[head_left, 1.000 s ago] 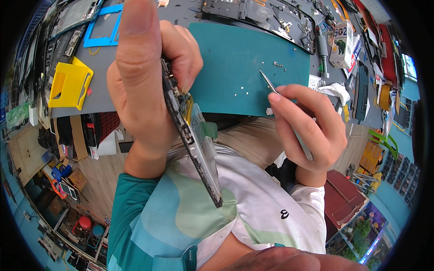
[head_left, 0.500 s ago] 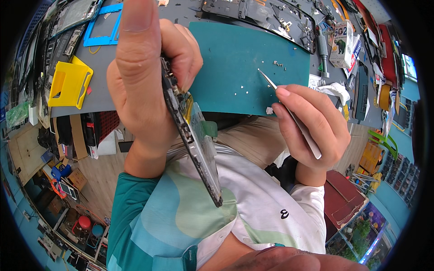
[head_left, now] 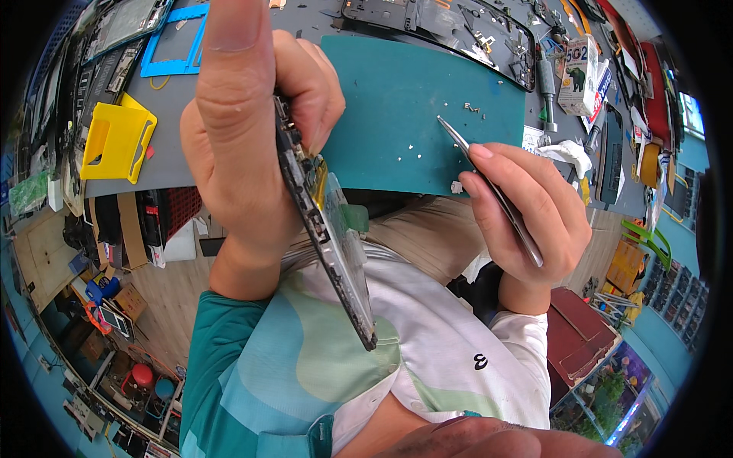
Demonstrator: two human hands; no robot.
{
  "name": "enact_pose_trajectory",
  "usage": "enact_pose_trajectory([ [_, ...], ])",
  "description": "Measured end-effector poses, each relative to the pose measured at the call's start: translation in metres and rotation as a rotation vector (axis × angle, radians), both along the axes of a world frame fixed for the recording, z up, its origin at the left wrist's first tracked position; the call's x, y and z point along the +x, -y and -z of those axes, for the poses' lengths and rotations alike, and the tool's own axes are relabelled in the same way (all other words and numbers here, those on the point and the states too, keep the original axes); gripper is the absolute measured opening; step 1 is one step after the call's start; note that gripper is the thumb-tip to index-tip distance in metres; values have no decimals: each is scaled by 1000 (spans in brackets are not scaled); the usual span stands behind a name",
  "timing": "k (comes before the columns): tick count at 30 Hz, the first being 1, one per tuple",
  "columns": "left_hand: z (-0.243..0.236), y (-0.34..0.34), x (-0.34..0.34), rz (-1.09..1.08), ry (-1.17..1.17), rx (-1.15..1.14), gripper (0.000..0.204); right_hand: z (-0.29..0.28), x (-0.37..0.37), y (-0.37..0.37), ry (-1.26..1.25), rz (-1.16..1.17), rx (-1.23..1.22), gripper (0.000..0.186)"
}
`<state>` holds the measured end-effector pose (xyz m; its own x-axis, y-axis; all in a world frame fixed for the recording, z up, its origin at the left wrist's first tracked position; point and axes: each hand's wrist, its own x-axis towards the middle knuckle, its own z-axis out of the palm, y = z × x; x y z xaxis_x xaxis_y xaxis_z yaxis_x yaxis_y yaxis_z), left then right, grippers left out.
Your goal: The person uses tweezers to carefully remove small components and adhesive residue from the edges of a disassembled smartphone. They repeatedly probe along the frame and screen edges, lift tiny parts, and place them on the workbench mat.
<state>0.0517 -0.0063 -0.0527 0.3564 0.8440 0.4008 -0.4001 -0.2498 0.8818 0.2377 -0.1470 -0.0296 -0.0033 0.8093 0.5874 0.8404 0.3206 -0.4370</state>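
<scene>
My left hand (head_left: 244, 130) grips an opened phone (head_left: 324, 237) by its top end, thumb on one side and curled fingers on the other. The phone is tilted nearly edge-on, with a dark frame, a yellowish strip near the fingers and a green tab (head_left: 355, 218) sticking out. Most of its inner face is turned away from view. In my right hand (head_left: 534, 206) is a pair of metal tweezers (head_left: 500, 195), pinched between thumb and fingers. Their tips hover over or touch the green mat (head_left: 366, 99); I cannot tell which. Several tiny screws (head_left: 472, 109) and small white bits lie near the tips.
A yellow plastic holder (head_left: 114, 145) and a blue frame (head_left: 172, 46) are at the left. Beyond the mat lies a black phone frame (head_left: 443, 34) with loose small parts. A screwdriver (head_left: 547, 91), a small box (head_left: 578, 76) and crumpled white tissue (head_left: 566, 155) are at the right.
The tweezers have turned slightly in my right hand and their shaft looks darker. My left hand and the phone have barely moved.
</scene>
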Motion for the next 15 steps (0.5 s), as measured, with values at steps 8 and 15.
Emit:
enact_pose_trajectory([
  [8, 1, -1, -1, 6, -6, 8, 65, 1, 0, 0, -8, -5, 9, 28],
  [15, 0, 1, 0, 3, 6, -5, 65, 2, 0, 1, -5, 3, 9, 27],
])
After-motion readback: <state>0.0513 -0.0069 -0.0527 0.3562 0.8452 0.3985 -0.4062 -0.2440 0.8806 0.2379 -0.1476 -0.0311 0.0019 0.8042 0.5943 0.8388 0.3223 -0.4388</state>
